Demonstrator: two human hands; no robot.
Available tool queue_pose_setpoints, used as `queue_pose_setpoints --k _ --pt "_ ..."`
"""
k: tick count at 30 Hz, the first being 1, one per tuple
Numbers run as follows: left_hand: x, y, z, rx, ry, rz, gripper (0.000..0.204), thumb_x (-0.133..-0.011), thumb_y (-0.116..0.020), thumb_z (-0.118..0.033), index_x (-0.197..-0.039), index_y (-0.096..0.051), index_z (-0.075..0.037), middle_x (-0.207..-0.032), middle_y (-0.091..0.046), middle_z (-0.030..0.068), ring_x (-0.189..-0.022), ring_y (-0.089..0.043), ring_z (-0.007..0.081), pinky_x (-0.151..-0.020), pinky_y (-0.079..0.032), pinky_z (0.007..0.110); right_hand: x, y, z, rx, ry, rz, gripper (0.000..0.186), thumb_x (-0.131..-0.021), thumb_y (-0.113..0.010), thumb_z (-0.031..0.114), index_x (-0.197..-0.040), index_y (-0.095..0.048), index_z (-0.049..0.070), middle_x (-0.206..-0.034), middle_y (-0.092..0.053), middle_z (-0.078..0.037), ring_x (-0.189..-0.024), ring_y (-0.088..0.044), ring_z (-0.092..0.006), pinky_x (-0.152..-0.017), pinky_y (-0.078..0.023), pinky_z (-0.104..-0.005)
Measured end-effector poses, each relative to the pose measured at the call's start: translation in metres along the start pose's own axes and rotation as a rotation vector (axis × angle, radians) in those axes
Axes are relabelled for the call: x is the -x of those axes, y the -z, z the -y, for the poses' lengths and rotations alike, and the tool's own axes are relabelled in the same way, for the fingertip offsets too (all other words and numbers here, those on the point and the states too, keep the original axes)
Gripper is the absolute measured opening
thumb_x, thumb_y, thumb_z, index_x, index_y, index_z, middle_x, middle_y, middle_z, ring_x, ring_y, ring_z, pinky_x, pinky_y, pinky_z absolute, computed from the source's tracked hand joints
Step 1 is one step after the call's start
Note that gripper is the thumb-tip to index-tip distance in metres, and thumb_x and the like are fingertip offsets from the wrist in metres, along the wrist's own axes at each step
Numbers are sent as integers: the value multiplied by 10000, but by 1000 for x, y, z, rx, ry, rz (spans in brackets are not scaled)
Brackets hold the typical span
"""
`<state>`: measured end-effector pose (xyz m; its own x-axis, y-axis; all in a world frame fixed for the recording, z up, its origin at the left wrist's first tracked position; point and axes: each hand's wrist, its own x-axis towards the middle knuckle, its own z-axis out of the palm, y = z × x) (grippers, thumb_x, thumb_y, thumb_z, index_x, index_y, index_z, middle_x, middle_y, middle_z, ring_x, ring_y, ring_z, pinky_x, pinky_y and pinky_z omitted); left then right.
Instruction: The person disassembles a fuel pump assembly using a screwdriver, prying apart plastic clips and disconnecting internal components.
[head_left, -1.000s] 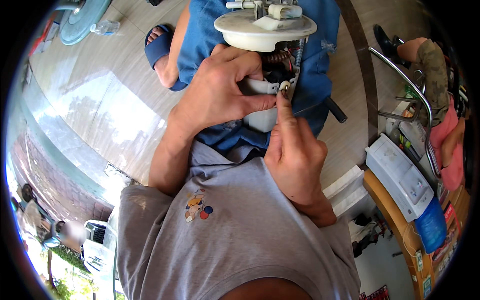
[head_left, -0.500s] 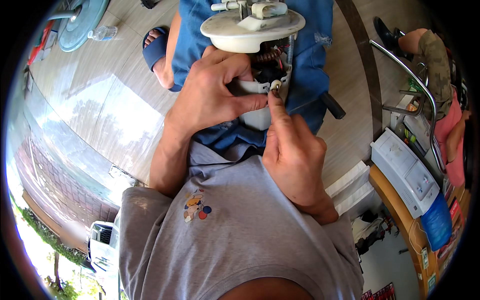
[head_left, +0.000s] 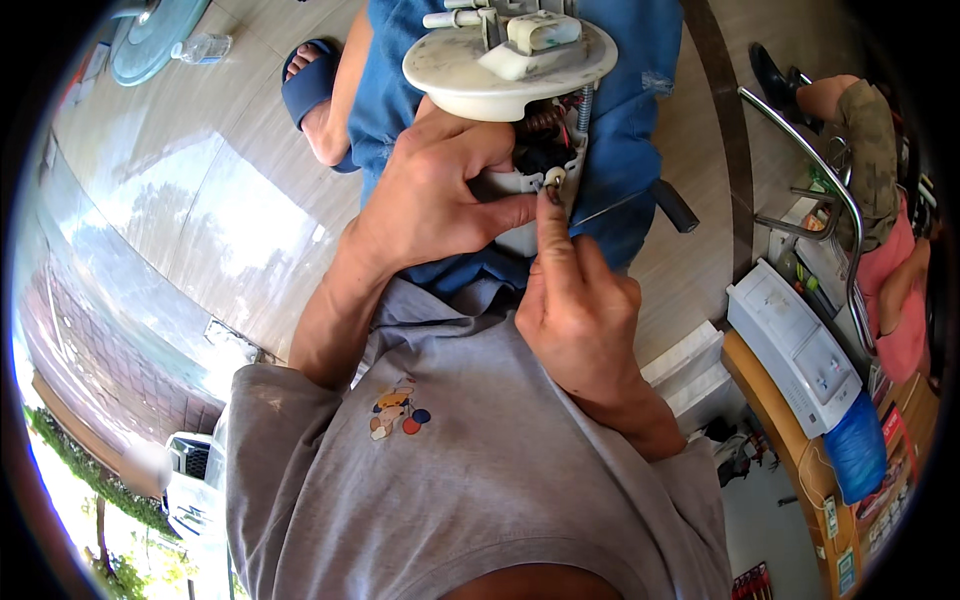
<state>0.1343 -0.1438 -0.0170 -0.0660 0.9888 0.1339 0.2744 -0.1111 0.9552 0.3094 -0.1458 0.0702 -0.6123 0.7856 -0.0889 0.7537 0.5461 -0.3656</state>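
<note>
A fuel pump module with a dirty white round flange [head_left: 455, 75] rests upright between my thighs. Under the flange are wires, a ribbed hose and a spring [head_left: 584, 106]. My left hand [head_left: 440, 180] is closed round its pale grey body [head_left: 518, 240], thumb near the top edge. My right hand [head_left: 580, 295] presses its index fingertip by a small white pivot [head_left: 555, 176] on that body, other fingers curled. From behind this finger a thin wire float arm [head_left: 615, 208] runs right to a black cylindrical float [head_left: 676, 206]. The right thumb's grip is partly hidden.
A water bottle [head_left: 202, 48] lies on the tiled floor near a blue-green round base [head_left: 150, 45]. On the right, a person in a pink top [head_left: 898, 280] sits by a metal-framed chair [head_left: 800, 135]. A white machine [head_left: 795, 345] and blue bag [head_left: 857, 450] stand on a wooden desk.
The whole view has shifted slightly. My right index finger sits a little lower against the pivot and looks straighter. The left hand keeps its hold on the pump body.
</note>
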Motion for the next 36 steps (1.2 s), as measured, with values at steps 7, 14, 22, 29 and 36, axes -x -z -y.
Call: queue_pose_setpoints --k 7,14,22,29,36 --pt "-3 3 -1 -24 -59 -43 370 -606 -907 -137 -731 -574 -32 -796 -591 127 -822 -562 333 -745 -464 397 -2 -5 0 0 29 -32 603 -775 -647 -93 -1373 -584 -62 -729 -568 -110 -514 -592 -263 -471 -488 -392" --pt "-5 9 -1 -34 -68 -37 400 -637 -929 -133 -760 -567 -13 -733 -540 83 -678 -534 228 -619 -419 323 -7 -5 2 -4 50 -68 580 -781 -629 -95 -1359 -590 -71 -789 -627 -134 -545 -636 -266 -486 -510 -373" --pt "-4 9 -1 -34 -75 -34 402 -649 -927 -148 -786 -576 -7 -736 -558 91 -688 -536 235 -610 -418 331 -7 -8 2 11 47 -65 571 -779 -625 -98 -1348 -592 -80 -829 -656 -154 -599 -679 -280 -521 -539 -375" --pt "-6 12 -7 -41 -47 -40 381 -625 -892 -139 -751 -549 -28 -777 -577 139 -789 -566 367 -690 -453 432 -10 -9 2 6 65 -80 574 -775 -616 -111 -1348 -587 -90 -860 -667 -167 -634 -695 -290 -546 -552 -376" --pt "-7 13 -5 -59 -94 -56 415 -639 -914 -159 -764 -545 -14 -755 -562 126 -741 -544 308 -645 -429 386 -10 -11 7 -6 35 -101 559 -787 -608 -105 -1345 -594 -81 -871 -672 -176 -658 -707 -301 -564 -567 -377"
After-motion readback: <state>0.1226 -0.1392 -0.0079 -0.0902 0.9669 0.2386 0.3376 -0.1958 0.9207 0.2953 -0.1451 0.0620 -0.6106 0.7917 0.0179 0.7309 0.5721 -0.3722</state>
